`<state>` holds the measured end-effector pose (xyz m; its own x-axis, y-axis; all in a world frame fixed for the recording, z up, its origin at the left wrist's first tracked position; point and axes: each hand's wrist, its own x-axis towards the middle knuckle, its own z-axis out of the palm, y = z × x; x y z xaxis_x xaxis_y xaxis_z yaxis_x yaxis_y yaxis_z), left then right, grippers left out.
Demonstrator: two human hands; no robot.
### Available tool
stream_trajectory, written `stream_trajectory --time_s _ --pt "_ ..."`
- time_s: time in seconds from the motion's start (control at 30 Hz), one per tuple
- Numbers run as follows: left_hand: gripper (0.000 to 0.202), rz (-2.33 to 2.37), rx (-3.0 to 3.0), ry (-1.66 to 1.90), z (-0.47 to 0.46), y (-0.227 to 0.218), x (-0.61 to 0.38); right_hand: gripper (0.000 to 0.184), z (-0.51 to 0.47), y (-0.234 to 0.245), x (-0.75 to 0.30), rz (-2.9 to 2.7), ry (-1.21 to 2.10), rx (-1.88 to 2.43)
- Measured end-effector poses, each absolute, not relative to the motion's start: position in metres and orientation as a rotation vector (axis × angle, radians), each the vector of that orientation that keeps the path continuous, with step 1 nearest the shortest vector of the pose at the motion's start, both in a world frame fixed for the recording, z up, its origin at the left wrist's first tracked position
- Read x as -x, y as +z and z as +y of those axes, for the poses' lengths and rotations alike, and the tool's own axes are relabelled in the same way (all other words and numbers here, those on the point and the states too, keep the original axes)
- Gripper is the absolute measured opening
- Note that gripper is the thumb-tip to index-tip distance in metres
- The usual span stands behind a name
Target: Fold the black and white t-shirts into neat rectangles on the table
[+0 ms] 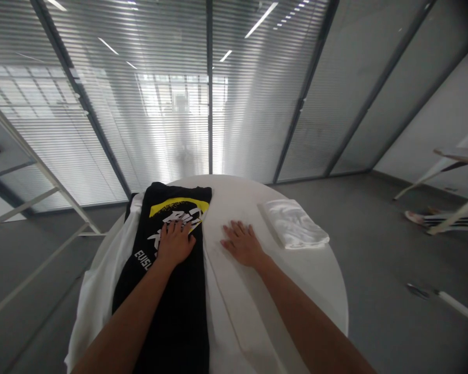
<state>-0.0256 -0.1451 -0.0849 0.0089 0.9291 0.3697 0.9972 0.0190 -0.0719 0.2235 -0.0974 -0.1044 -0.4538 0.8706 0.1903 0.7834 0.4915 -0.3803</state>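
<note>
My left hand (176, 242) lies flat, fingers spread, on a black printed garment (183, 306). The garment is stretched out in a long strip along the left half of the round white table (327, 291), with a yellow patch and white lettering near its far end. White fabric (97, 296) shows along its left side and hangs over the table edge. A pale strip, apparently white fabric, also shows to its right. My right hand (242, 243) rests palm down with fingers apart, right of the black garment; whether cloth lies beneath it I cannot tell. Neither hand grips anything.
A folded white cloth (296, 223) lies at the table's right side. A white metal frame (42, 161) stands at the left. Glass panels with blinds (249, 114) rise behind the table. At the far right are another table (460, 156) and a person's striped trouser leg (452, 221).
</note>
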Motion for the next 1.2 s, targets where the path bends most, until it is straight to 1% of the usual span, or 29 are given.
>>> stream_trajectory --time_s 0.1,0.27,0.47,0.57,0.77,0.87,0.93,1.2 --pt "0.050 -2.001 1.990 -0.277 -0.146 -0.084 0.025 0.067 -0.101 -0.110 -0.221 -2.503 0.190 1.471" --pt "0.051 -2.009 1.994 -0.263 -0.147 -0.083 0.024 0.065 -0.102 -0.105 -0.221 -2.520 0.135 1.466" --pt "0.043 -2.045 2.026 -0.247 -0.149 -0.068 0.027 0.065 -0.104 -0.103 -0.225 -2.536 0.148 1.445" --pt "0.042 -2.115 1.951 -0.227 -0.156 -0.056 0.034 0.064 -0.103 -0.104 -0.225 -2.529 0.128 1.446" --pt "0.052 -2.226 1.902 -0.069 -0.171 -0.049 0.043 0.063 -0.102 -0.104 -0.225 -2.516 0.133 1.433" --pt "0.044 -2.207 1.908 -0.035 -0.173 -0.047 0.041 0.061 -0.103 -0.102 -0.227 -2.517 0.148 1.404" --pt "0.041 -2.218 1.906 -0.029 -0.171 -0.042 0.038 0.059 -0.103 -0.099 -0.229 -2.509 0.173 1.373" --pt "0.042 -2.289 1.938 -0.119 -0.158 -0.016 0.020 0.048 -0.105 -0.089 -0.226 -2.342 0.198 1.324"
